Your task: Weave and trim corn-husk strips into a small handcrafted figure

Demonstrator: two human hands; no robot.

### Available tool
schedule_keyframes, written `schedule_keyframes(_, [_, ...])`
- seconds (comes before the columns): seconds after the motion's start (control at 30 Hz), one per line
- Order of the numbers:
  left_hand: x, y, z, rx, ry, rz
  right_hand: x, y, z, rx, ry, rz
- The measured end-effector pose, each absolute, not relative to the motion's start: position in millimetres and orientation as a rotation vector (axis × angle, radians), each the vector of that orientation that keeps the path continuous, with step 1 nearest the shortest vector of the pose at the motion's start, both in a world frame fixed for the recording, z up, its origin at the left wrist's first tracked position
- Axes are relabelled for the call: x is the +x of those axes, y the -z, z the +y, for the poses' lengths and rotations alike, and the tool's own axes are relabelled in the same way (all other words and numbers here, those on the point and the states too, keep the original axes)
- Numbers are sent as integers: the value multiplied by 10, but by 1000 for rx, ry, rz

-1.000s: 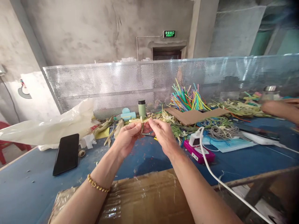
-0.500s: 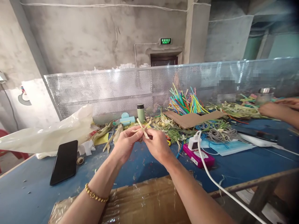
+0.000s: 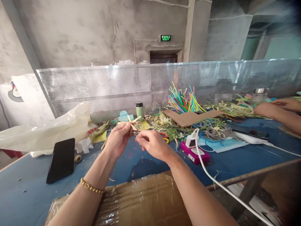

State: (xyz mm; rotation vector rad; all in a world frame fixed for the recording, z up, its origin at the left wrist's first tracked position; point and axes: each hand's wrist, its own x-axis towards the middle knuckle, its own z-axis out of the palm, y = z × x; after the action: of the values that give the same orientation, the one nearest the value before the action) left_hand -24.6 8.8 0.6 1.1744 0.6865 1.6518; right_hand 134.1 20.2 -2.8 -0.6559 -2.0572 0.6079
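My left hand [image 3: 118,138] is raised over the blue table [image 3: 28,191] and pinches a small piece of pale folded straw strips [image 3: 132,122] that stick up from its fingertips. My right hand [image 3: 151,144] hovers just to the right of it, fingers curled loosely, apart from the straw and holding nothing that I can see. A gold bracelet [image 3: 90,186] sits on my left wrist. Both forearms reach out over a taped cardboard box [image 3: 143,204] at the near edge.
A black phone [image 3: 61,159] and a pale plastic bag [image 3: 47,128] lie left. Behind the hands are a green flask [image 3: 139,110], loose straw scraps [image 3: 169,124], coloured strips [image 3: 184,100], cardboard [image 3: 192,116], a pink charger [image 3: 196,153] with white cable. Another person's hands [image 3: 275,108] work at far right. A perforated metal screen [image 3: 98,88] backs the table.
My right hand has let go of the straw piece and drawn back slightly to the right. My left hand keeps the piece and has shifted a little left.
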Motion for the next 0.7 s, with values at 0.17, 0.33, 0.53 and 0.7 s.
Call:
schedule_keyframes(0.17, [-275,80,181,1128,-1634,784,1555,-224,177,-697,-566,-1718])
schedule_keyframes(0.33, [-305,79,204,1061,-1742,822,1450,-350,85,-649,-455,-1683])
schedule_keyframes(0.53, [-366,53,225,962,-1812,847,1137,-699,253,-532,-439,-1591])
schedule_keyframes(0.7, [-366,60,231,962,-1814,893,1103,-999,779,-485,-466,-1260])
